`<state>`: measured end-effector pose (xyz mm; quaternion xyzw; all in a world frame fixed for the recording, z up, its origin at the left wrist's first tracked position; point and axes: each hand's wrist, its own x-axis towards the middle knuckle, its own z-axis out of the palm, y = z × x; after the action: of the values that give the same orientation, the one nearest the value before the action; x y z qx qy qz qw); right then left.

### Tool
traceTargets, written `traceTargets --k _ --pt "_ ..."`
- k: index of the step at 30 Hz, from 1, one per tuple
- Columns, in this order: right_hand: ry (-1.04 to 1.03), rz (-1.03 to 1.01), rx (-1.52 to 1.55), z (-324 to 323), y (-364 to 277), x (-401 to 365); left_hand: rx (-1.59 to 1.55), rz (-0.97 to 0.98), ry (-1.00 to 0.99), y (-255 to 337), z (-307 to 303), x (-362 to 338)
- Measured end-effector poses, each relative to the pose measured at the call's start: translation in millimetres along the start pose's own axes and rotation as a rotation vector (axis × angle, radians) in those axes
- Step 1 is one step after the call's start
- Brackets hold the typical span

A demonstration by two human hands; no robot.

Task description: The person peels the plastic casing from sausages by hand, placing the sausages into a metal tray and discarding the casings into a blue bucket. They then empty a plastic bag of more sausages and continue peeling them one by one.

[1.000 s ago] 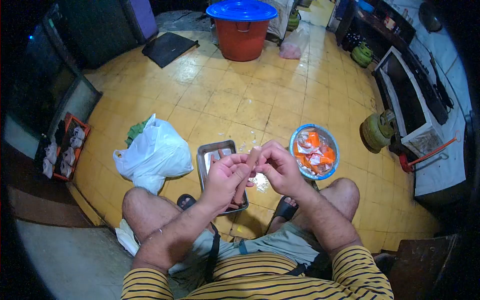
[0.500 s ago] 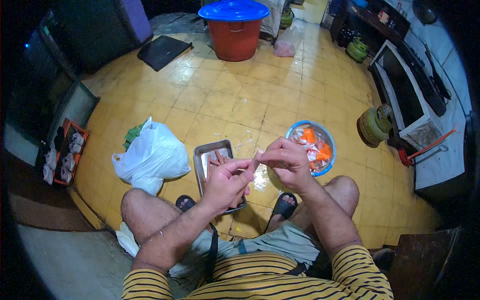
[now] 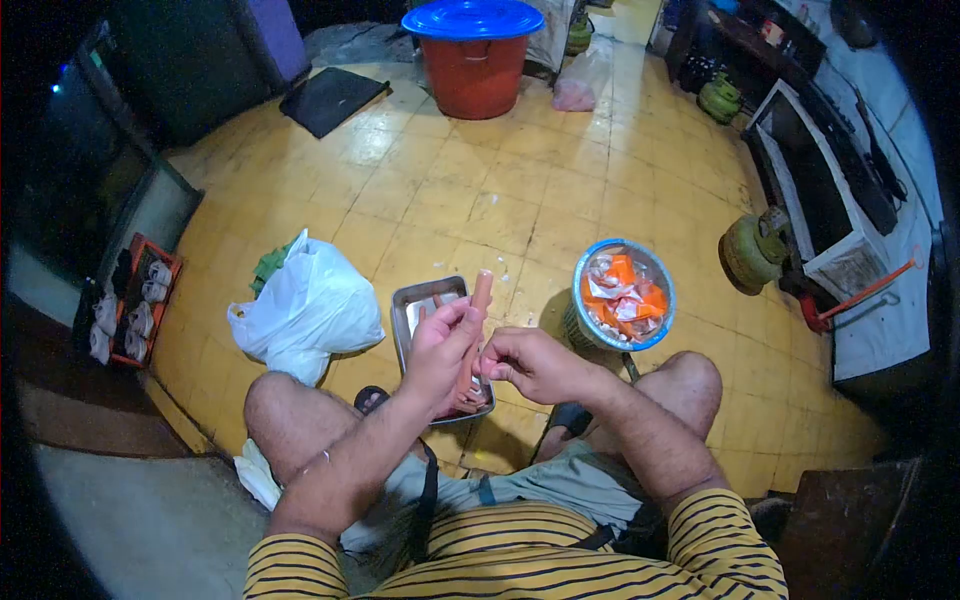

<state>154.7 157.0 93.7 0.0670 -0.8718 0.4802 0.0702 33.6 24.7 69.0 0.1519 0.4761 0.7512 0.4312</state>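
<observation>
My left hand [image 3: 437, 350] is wrapped around a pinkish-brown sausage [image 3: 483, 291], whose upper end sticks up past the thumb. Close to the sausage's lower part, the fingers of my right hand [image 3: 543, 366] are pinched together; whatever they hold is too small to make out. Below my left hand lies a metal tray [image 3: 402, 306] with several more sausages, partly hidden by the hand and forearm. To the right, a round blue-rimmed basket [image 3: 668, 283] contains orange and clear plastic wrappers [image 3: 621, 268].
A white plastic bag [image 3: 310, 305] stands left of the tray. Green gas cylinders [image 3: 752, 255] and a white-framed cabinet [image 3: 850, 255] are at the right. Farther off are a red bucket with a blue lid [image 3: 474, 75] and a black mat [image 3: 333, 100]. Small white scraps dot the tiled floor.
Both hands have come lower and nearer my body. The sausage now shows upright in my left hand. My right hand has shifted down beside it, uncovering the basket.
</observation>
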Motion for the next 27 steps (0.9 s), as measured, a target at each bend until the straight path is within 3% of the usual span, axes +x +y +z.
traceTargets --k 2,4,9,11,12,13,15,17,19,20,22,23,25,26,27 --pt "-0.086 0.039 0.036 0.2 -0.6 -1.6 0.101 -0.002 -0.004 0.6 -7.8 4.4" --pt "-0.263 0.121 0.111 -8.6 -5.8 -2.0 -0.186 -0.077 -0.026 8.9 -17.8 15.2" --pt "-0.241 0.013 0.199 -44.1 -11.2 -7.6 -0.414 -0.08 0.179 38.9 -21.2 24.1" --pt "0.042 0.032 0.474 -55.3 -10.0 -14.6 -0.526 -0.092 0.292 40.5 -28.2 31.6" --pt "0.075 0.078 0.686 -60.0 -5.4 -18.3 -0.546 -0.061 0.322 38.8 -34.7 37.1" --pt "0.073 0.077 0.685 -65.9 -5.7 -21.9 -0.548 -0.059 0.322 34.1 -47.4 45.6" --pt "0.388 0.079 0.984 -80.9 -14.5 -25.6 -0.506 -0.042 0.326 27.5 -66.9 58.6" --pt "0.64 0.01 0.927 -103.4 10.9 -35.7 -0.424 0.0 0.375 22.2 -68.3 61.7" --pt "0.976 0.082 0.6 -125.9 28.9 -46.8 -0.341 0.033 0.421 14.8 -67.2 63.8" --pt "0.981 0.084 0.594 -135.5 38.3 -52.8 -0.227 0.037 0.454 8.5 -71.0 66.4" --pt "1.096 0.352 0.146 -152.5 60.4 -66.1 -0.023 0.062 0.49 -11.9 -85.0 76.3" --pt "1.101 0.355 0.146 -162.3 79.2 -73.0 -0.02 0.059 0.487 -19.8 -89.7 80.4" --pt "0.799 0.905 -0.363 -169.3 117.4 -84.4 0.338 -0.008 0.47 -35.7 -102.9 84.5" --pt "0.799 0.904 -0.355 -162.8 123.8 -85.3 0.442 0.063 0.48 -56.2 -120.9 94.0" --pt "0.682 0.899 -0.534 -155.3 126.7 -85.3 0.448 0.064 0.483 -61.7 -127.5 93.7"
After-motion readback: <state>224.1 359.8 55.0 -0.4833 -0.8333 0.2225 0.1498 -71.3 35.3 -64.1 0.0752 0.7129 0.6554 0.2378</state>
